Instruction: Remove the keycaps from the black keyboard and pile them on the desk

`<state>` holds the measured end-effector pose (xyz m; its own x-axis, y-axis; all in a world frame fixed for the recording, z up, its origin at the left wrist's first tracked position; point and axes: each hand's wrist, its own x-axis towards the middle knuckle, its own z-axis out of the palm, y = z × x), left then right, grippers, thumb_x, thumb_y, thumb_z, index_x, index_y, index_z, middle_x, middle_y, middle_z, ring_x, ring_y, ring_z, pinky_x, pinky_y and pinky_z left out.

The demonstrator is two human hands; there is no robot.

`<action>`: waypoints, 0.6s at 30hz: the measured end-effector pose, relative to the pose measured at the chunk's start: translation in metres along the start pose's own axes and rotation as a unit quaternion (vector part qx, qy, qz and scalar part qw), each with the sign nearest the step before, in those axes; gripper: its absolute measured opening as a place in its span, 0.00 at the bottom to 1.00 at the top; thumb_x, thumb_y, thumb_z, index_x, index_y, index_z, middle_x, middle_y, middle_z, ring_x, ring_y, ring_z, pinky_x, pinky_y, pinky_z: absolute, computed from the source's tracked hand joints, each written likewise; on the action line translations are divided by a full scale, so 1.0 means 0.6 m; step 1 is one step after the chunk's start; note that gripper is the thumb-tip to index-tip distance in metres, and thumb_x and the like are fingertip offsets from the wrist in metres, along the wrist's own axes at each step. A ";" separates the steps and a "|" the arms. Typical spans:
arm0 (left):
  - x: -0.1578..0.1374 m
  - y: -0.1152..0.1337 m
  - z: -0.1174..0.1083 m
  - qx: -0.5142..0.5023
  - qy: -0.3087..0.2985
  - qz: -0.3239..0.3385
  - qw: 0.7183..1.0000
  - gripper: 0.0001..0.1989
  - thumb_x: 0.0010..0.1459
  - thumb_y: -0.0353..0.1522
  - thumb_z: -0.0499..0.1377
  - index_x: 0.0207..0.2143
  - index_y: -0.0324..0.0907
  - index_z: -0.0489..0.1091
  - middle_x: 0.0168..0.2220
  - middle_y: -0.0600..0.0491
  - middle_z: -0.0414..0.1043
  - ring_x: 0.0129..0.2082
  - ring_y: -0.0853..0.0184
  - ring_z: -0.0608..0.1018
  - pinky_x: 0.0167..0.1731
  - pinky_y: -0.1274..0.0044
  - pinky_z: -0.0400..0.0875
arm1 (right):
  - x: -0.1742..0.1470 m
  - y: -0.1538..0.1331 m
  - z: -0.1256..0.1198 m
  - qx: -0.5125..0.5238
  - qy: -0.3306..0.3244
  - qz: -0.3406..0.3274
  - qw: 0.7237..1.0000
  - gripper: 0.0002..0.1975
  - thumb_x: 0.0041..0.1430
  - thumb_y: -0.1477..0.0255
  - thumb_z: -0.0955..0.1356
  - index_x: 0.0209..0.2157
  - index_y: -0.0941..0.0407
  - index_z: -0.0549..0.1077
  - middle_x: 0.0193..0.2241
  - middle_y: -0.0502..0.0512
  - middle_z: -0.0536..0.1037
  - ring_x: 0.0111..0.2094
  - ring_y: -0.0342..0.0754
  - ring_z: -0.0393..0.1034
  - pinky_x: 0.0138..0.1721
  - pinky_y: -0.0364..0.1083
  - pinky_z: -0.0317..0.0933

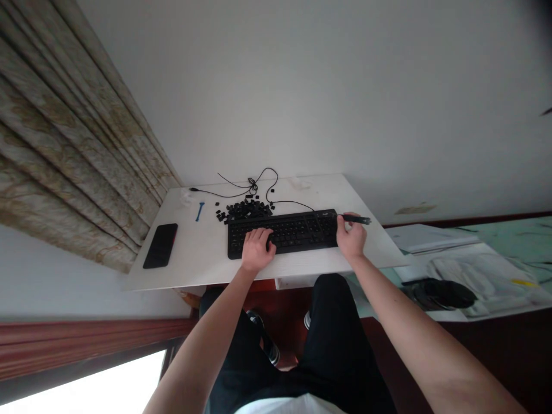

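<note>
A black keyboard (pixel 297 233) lies on the white table, many of its keys in place. My left hand (pixel 257 248) rests over its left half, fingers extended on the keys and thumb apart. At the keyboard's right end, my right hand (pixel 352 237) is closed around a slim black pen-like tool (pixel 357 219), which points to the right; its exact kind is unclear. Behind the keyboard's left part is a heap of loose black keycaps (pixel 246 209). A few keycaps lie scattered around the heap.
A black cable (pixel 254 185) loops along the table's back. To the left are a small blue tool (pixel 199 211) and a phone (pixel 160 246). The white table (pixel 202 270) meets the wall behind. A black item (pixel 444 294) sits on a lower surface at right.
</note>
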<state>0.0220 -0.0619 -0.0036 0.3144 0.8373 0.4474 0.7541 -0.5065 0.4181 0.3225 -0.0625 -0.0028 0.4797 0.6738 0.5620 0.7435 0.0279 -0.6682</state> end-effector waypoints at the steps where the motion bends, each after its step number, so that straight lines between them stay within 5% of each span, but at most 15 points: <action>1: -0.001 -0.002 0.001 -0.006 -0.001 -0.005 1.000 0.17 0.57 0.26 0.56 0.49 0.42 0.71 0.45 0.46 0.76 0.48 0.55 0.75 0.51 0.62 0.69 | -0.003 -0.013 0.004 0.026 -0.009 0.009 1.000 0.21 0.65 0.53 0.63 0.41 0.58 0.72 0.36 0.65 0.80 0.39 0.58 0.78 0.46 0.57 0.71; 7: 0.002 -0.010 0.002 -0.039 -0.020 -0.027 0.999 0.20 0.54 0.23 0.55 0.50 0.42 0.69 0.44 0.46 0.74 0.48 0.56 0.75 0.51 0.63 0.70 | -0.037 -0.133 0.052 0.253 -0.229 0.089 0.936 0.22 0.61 0.50 0.67 0.41 0.56 0.71 0.30 0.55 0.79 0.31 0.50 0.78 0.31 0.48 0.75; 11: 0.002 -0.006 -0.002 -0.057 -0.015 -0.030 0.998 0.23 0.51 0.23 0.55 0.51 0.42 0.67 0.45 0.46 0.73 0.48 0.56 0.75 0.50 0.64 0.71 | -0.053 -0.187 0.083 0.270 -0.346 0.120 0.890 0.13 0.62 0.60 0.70 0.37 0.56 0.72 0.28 0.54 0.78 0.29 0.48 0.78 0.29 0.46 0.74; 18: 0.001 0.000 -0.009 -0.044 -0.025 -0.011 0.999 0.23 0.51 0.27 0.59 0.51 0.43 0.67 0.48 0.45 0.73 0.48 0.55 0.75 0.50 0.63 0.72 | -0.054 -0.207 0.099 0.160 -0.396 0.050 0.903 0.03 0.62 0.71 0.69 0.34 0.55 0.72 0.28 0.54 0.79 0.29 0.50 0.77 0.33 0.49 0.72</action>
<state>0.0190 -0.0624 0.0010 0.3286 0.8566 0.3979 0.7078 -0.5022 0.4967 0.1867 -0.0439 0.0329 -0.0409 0.9979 0.0501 0.4821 0.0636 -0.8738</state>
